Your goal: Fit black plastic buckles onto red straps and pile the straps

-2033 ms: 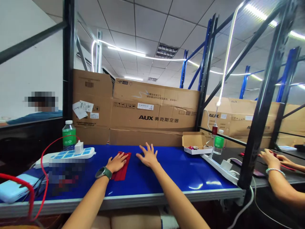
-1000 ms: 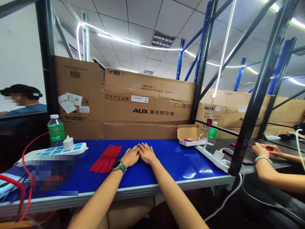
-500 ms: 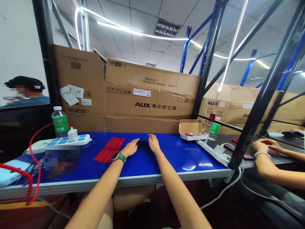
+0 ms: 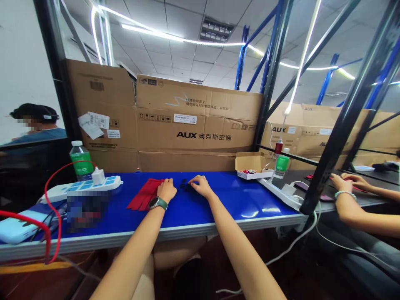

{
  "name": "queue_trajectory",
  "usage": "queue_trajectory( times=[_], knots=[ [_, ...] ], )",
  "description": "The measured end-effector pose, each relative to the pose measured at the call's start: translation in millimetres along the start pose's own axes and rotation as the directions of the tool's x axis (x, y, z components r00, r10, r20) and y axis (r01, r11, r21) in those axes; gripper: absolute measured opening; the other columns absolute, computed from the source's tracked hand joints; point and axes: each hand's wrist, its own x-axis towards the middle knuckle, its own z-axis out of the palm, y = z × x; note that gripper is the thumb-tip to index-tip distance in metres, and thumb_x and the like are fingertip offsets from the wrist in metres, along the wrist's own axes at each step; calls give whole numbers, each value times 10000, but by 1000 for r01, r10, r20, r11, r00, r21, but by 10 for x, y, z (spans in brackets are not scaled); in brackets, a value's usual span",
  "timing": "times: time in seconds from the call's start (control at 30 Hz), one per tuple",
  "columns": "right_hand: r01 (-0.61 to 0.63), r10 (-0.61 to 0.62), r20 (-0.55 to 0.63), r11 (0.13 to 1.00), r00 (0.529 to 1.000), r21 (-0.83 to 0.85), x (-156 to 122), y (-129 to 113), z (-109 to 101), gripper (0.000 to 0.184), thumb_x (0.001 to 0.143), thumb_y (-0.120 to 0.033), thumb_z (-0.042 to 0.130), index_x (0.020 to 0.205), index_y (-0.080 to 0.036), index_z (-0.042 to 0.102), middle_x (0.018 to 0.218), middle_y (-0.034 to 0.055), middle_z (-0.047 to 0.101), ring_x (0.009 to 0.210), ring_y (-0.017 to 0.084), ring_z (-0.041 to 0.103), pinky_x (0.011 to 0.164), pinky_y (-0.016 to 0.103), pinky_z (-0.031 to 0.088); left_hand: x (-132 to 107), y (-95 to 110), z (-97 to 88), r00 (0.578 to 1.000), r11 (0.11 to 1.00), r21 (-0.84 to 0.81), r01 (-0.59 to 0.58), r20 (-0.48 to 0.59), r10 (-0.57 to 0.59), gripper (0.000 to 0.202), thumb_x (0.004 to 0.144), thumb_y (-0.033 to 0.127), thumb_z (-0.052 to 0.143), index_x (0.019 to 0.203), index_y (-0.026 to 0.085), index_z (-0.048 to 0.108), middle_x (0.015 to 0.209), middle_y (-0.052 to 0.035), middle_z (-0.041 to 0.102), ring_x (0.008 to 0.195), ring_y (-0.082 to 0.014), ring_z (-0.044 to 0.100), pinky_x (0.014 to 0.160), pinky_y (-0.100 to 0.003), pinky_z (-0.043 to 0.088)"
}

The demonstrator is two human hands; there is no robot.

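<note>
Cloth of red colour point(image 4: 145, 193) lies on blue workbench point(image 4: 250, 200). In head view, left hand point(image 4: 166, 191) has moved away from right hand and now rests open, palm down, at the cloth's right edge. Right hand point(image 4: 201, 186), also open, is at small dark pieces point(image 4: 186, 186) between the hands; I cannot tell if its fingers touch them. Neither hand grips anything.

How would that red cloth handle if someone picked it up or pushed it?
The red cloth lies flat and looks thin, so it is probably light and floppy, likely to droop when lifted. Its separate strips may dangle. Pushed by the left hand, it would likely slide or bunch on the glossy blue bench top, not roll.
</note>
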Motion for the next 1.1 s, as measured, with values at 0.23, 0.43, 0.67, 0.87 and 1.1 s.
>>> queue_trajectory(
  times=[0.23, 0.43, 0.67, 0.87, 1.1],
  knots=[
    [203, -194, 130, 977, 972, -60, -76, -137, -21, 191, 881, -346, 698, 1058, -312, 763, 1140, 34, 685, 1175, 258, 463, 1008, 403, 318, -23, 13, -19, 997, 998, -55, -14, -78, 9, 535, 802, 56, 461, 1318, 102, 593, 1304, -201, 568, 1144, -307, 612, 996, -371, 471],
    [245, -214, 171, 952, 962, -187, -49, -144, -55, 244, 957, -241, 533, 1077, -235, 746, 1084, 106, 705, 1182, 280, 476, 1038, 419, 295, 47, -92, 74, 993, 992, -105, -70, -97, 60, 475, 787, 7, 484, 1214, 108, 666, 1162, -174, 645, 1081, -267, 649, 992, -336, 492],
    [20, -21, -251, 1000, 968, -9, 61, 19, 29, 244, 958, -206, 464, 1092, -169, 666, 1091, 117, 691, 1063, 232, 588, 964, 352, 418, 135, -29, 203, 945, 848, -424, -317, -71, 318, 519, 713, -61, 496, 1133, 177, 688, 1111, -89, 698, 996, -179, 684, 933, -279, 545],
    [89, 133, -465, 901, 876, 425, 130, 219, 114, 161, 886, -197, 500, 983, -188, 629, 914, 70, 723, 849, 198, 697, 825, 316, 534, 80, 85, 196, 813, 612, -571, -547, -189, 551, 410, 748, 16, 537, 1088, 186, 691, 1113, -90, 690, 1017, -218, 687, 949, -376, 559],
    [146, 53, -254, 697, 966, 702, 128, 41, 181, 301, 784, -235, 610, 1078, -237, 546, 828, -5, 734, 752, 177, 721, 739, 294, 566, 63, 134, -7, 764, 557, -524, -644, -396, 510, 552, 820, 198, 707, 1353, 223, 564, 1203, -101, 665, 995, -230, 669, 916, -397, 551]
  ],
)
